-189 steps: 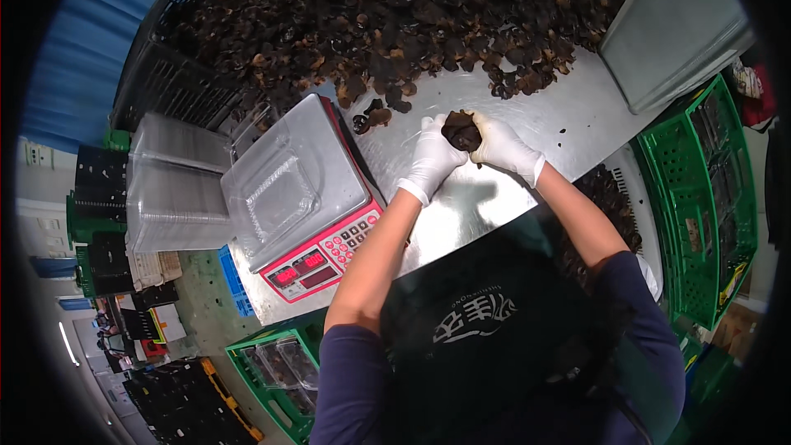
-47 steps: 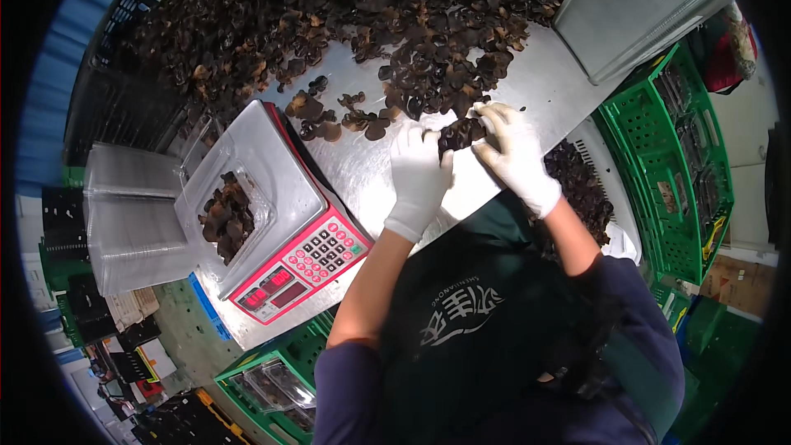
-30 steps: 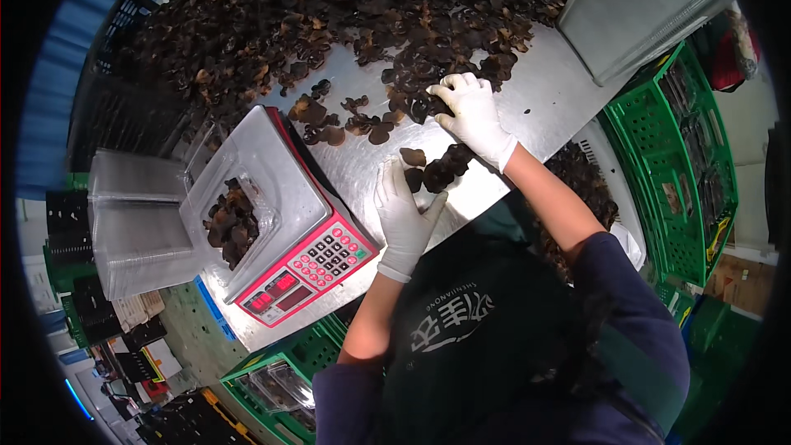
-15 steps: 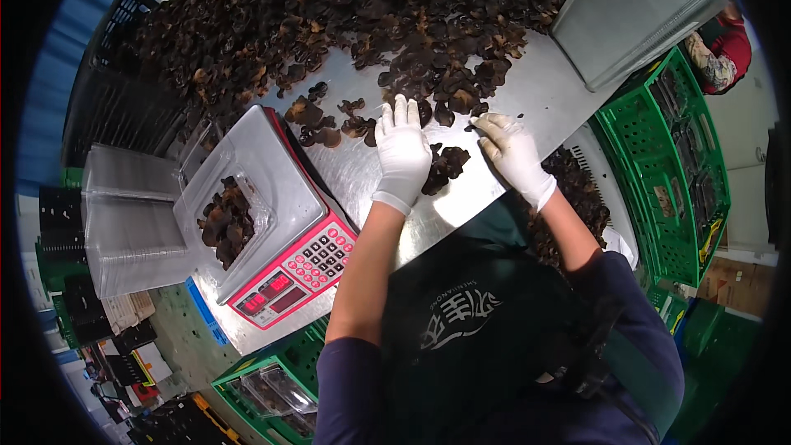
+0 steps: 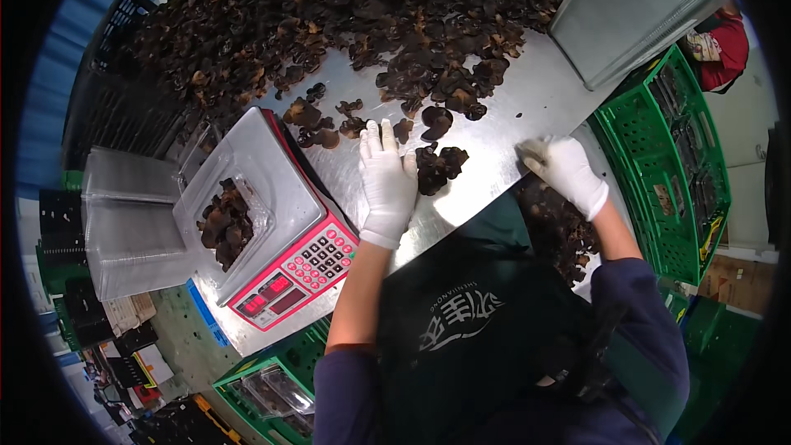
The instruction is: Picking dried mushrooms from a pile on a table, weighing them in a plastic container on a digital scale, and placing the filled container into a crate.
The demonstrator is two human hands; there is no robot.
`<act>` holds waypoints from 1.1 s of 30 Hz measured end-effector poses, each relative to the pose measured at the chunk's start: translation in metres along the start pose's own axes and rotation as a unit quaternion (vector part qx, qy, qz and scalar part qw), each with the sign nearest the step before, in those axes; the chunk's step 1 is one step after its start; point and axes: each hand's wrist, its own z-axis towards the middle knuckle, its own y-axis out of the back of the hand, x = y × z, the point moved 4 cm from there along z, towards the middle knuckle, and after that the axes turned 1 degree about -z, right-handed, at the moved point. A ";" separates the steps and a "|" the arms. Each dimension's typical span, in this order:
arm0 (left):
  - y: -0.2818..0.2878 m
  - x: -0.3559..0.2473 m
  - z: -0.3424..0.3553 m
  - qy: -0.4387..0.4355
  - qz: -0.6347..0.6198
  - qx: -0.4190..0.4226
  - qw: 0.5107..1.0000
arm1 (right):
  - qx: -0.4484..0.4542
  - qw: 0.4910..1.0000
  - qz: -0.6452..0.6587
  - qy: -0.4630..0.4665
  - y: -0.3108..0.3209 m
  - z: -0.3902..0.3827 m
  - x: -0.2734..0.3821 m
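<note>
My left hand (image 5: 387, 189), in a white glove, lies on the steel table with its fingers stretched out, next to a small clump of dark wood ear mushrooms (image 5: 442, 166). My right hand (image 5: 567, 171), also gloved in white, is at the table's near edge, above a container of wood ears. Its fingers are curled in and slightly blurred; whether a small piece is in them cannot be made out. Beyond my hands a large pile of wood ears (image 5: 346, 12) covers the back of the table, with several loose pieces at its front.
On the left, a red-and-white scale (image 5: 301, 259) bears a clear plastic tray (image 5: 262, 218) holding wood ears. Stacked clear trays (image 5: 132, 231) stand beside it, and more lids or trays (image 5: 630, 12) stand at the back right. A green crate (image 5: 659, 173) is on the right; a person (image 5: 725, 53) is beyond.
My right hand has moved right and nearer, from the loose wood ears to the table's edge. My left hand has slid slightly left and toward me.
</note>
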 end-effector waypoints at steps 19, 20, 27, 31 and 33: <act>-0.009 -0.010 0.013 -0.090 -0.131 -0.013 0.987 | -0.101 0.966 0.205 0.119 -0.036 0.079 0.091; -0.009 -0.009 0.010 -0.122 -0.122 0.003 0.985 | -0.111 0.961 0.208 0.145 -0.032 0.072 0.089; -0.002 -0.010 0.025 -0.065 -0.141 -0.028 0.987 | -0.235 0.951 0.199 -0.024 -0.023 0.106 0.038; -0.029 -0.013 0.039 -0.106 -0.016 -0.040 0.993 | -0.261 0.961 0.091 0.013 -0.034 0.136 0.038; -0.035 -0.009 0.038 -0.076 0.011 0.016 0.997 | -0.254 0.962 0.097 0.022 -0.037 0.142 0.035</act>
